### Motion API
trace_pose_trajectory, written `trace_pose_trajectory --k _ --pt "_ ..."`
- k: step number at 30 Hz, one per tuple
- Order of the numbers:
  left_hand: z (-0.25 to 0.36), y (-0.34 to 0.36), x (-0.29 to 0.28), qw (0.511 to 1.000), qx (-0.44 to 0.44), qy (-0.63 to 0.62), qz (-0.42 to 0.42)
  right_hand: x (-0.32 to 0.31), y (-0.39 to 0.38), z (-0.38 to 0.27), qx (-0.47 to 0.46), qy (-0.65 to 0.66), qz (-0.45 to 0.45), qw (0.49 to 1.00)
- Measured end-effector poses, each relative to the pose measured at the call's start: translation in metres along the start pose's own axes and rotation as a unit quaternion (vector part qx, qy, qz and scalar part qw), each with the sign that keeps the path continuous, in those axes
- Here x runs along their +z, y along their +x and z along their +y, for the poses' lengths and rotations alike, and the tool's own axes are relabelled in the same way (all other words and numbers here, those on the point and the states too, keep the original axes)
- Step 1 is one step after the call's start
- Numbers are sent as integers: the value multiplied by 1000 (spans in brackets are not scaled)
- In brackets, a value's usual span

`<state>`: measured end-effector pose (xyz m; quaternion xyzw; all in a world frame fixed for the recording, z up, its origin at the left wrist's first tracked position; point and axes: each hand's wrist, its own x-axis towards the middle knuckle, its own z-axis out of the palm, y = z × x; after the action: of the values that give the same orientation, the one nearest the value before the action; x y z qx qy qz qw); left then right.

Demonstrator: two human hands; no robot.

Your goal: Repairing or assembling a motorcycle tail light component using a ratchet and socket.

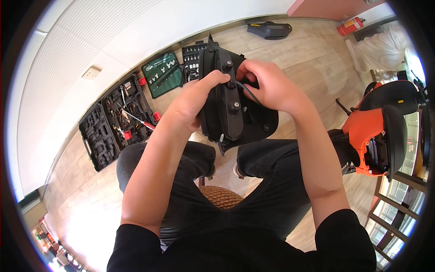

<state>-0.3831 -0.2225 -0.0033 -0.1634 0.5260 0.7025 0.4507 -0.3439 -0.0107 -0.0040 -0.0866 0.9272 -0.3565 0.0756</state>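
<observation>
Above my knees is a black plastic panel with an oblong housing on its face. Bolts stick up from the housing, and a thin black cable leaves it toward the right. My left hand is closed on the panel's left side, its thumb pressed on the housing near the cable's start. On the other side my right hand is closed with curled fingers at the panel and cable. Its fingertips are partly hidden, so its exact hold on the cable does not show.
An open black toolbox lies left on the floor, beside a green wrench pouch and a socket set. A black plastic piece lies far ahead. To the right stands an orange-and-black scooter; a red fire extinguisher is behind.
</observation>
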Motion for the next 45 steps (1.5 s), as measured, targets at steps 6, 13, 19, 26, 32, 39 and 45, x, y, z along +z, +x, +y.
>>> trace_pose_trajectory --k 6,13,19,26,32,39,45 --pt "-3 5 -5 1000 6 20 -13 1 3 4 -39 -51 -2 998" --pt "2 0 -2 1000 4 15 -3 -7 1 0 12 10 -1 1000" --pt "-2 3 -2 1000 16 9 -13 2 4 12 -86 -65 13 994" --pt "3 2 -5 1000 2 -16 -16 -4 2 0 19 36 2 999" --pt "-1 4 -3 1000 14 7 -14 8 5 15 -109 -35 45 992" --pt "1 4 -5 1000 12 3 -17 0 3 1 -21 6 22 1000" --pt "0 4 -6 1000 5 -6 -20 6 4 12 -50 12 20 998"
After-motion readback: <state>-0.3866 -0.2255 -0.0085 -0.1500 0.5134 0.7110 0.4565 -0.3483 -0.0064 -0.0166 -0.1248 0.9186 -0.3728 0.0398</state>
